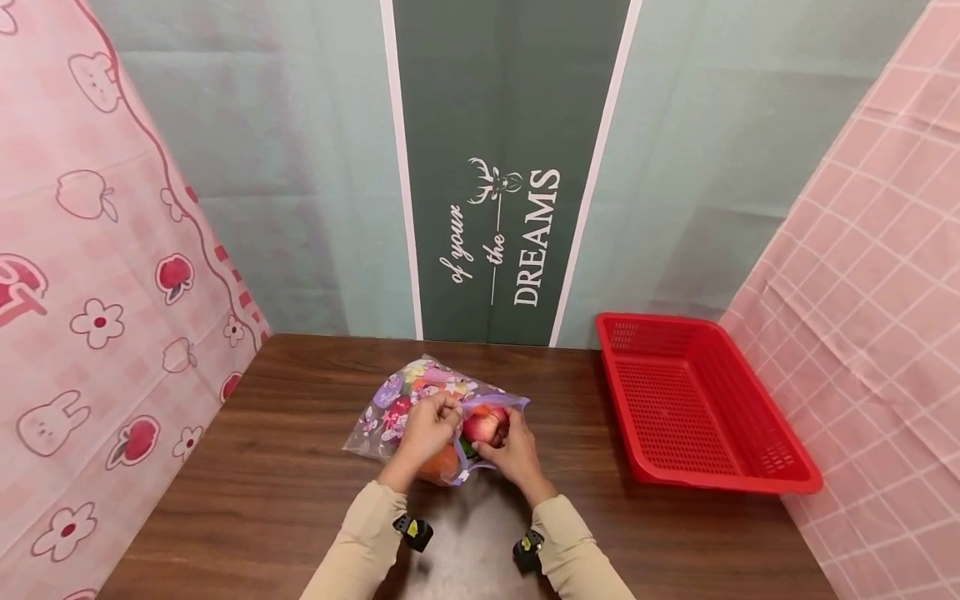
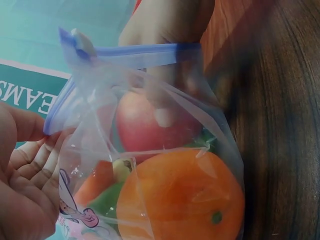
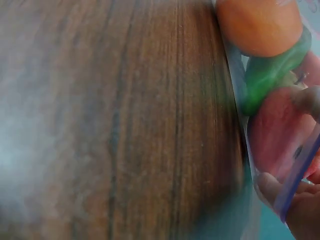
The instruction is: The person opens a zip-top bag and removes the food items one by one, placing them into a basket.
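Observation:
A clear zip bag (image 1: 375, 446) with a printed pattern and a purple zip edge lies on the table, its mouth towards the right. My left hand (image 1: 429, 429) pinches the zip edge between thumb and fingers, as the left wrist view shows. Inside the mouth, my right hand (image 1: 517, 450) grips a red apple (image 1: 482, 427), thumb and fingers on either side of it. An orange (image 2: 180, 200) fills the bag's lower part, beside a green pepper (image 3: 272, 70). Other colourful pieces in the bag are partly hidden by the print.
A red plastic basket (image 1: 622, 417) with perforated sides stands on the right of the brown wooden table (image 1: 247, 475). Pink printed cloths hang at both sides, and a green curtain (image 1: 487, 100) with white lettering hangs behind.

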The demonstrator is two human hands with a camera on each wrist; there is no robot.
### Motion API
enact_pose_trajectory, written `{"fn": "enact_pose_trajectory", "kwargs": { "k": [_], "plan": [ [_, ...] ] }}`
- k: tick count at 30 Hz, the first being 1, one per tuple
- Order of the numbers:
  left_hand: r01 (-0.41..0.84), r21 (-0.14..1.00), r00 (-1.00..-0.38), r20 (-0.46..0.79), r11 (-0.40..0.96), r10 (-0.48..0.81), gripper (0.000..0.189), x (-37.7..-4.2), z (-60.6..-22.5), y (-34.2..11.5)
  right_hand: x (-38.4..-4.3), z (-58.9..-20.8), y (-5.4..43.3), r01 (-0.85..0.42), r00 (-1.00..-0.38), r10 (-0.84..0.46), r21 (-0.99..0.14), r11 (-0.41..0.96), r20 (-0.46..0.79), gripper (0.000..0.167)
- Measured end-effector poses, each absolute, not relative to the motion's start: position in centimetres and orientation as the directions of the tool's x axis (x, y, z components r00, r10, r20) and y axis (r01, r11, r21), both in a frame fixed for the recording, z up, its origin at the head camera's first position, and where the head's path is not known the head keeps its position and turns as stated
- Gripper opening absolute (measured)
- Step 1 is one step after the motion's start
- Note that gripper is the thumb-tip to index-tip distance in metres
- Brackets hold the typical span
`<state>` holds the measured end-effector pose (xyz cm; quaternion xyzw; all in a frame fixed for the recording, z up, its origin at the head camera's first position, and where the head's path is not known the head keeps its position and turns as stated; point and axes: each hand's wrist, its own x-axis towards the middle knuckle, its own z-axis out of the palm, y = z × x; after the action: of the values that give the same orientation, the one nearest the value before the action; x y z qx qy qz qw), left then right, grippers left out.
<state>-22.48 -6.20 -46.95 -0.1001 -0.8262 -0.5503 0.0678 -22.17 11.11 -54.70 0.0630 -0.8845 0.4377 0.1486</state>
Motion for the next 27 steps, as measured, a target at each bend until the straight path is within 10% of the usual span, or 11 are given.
{"fn": "enact_pose_trajectory", "kwargs": {
  "k": [27],
  "plan": [
    [0.256,0.911,-0.966,0.233,0.324,0.107,0.01,-22.3,-46.7,-6.3,-18.9,-48.2,15.5,-0.223,-0.925,0.051,-0.647,0.729,0.377,0.076]
  ]
}}
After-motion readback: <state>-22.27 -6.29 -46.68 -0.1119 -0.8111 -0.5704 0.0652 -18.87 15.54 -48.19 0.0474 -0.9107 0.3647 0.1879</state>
